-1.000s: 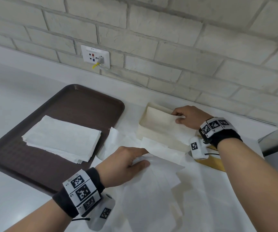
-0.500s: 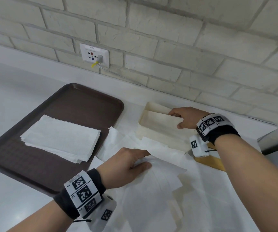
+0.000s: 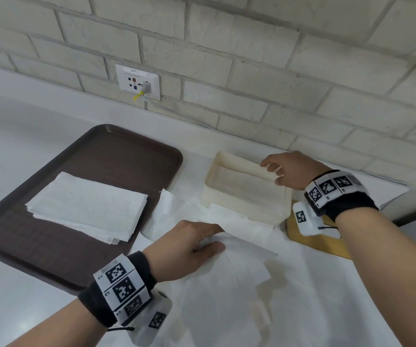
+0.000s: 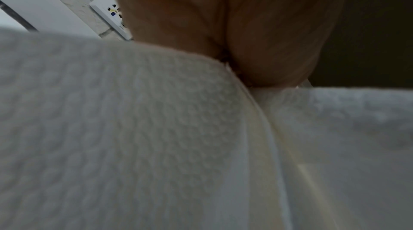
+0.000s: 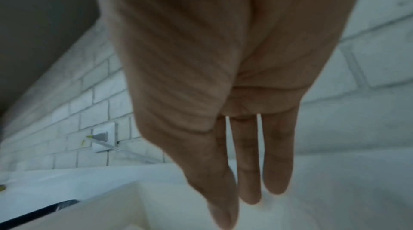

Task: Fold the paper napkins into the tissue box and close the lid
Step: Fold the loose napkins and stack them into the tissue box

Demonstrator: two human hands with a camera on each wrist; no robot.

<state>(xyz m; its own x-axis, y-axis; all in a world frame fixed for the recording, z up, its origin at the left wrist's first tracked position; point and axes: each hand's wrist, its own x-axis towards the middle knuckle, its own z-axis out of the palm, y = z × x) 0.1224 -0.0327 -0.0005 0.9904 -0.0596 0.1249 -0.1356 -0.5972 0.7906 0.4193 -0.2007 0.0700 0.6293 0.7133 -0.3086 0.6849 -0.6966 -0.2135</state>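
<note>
The open cream tissue box (image 3: 211, 172) stands near the wall with a folded napkin (image 3: 239, 182) lying inside it. My right hand (image 3: 270, 171) hovers over the box's far right corner, fingers loose and holding nothing; in the right wrist view its fingers (image 5: 245, 172) reach out straight above the box (image 5: 100, 212). In front of the box, my left hand (image 3: 214, 237) pinches the edge of a loose white napkin (image 3: 242, 259) between thumb and fingers. The left wrist view is filled by that napkin (image 4: 134, 128) bulging up beneath the thumb (image 4: 268, 39). The wooden lid (image 3: 319, 242) lies under my right wrist.
A brown tray (image 3: 116, 156) at the left carries a stack of flat napkins (image 3: 89, 204). More loose napkins (image 3: 176, 211) overlap between tray and box. A wall socket (image 3: 138, 81) with a plugged cable sits on the brick wall behind.
My right hand has lifted off the napkin in the box and drawn back to the right. The left hand keeps its pinch on the loose napkin, barely moved.
</note>
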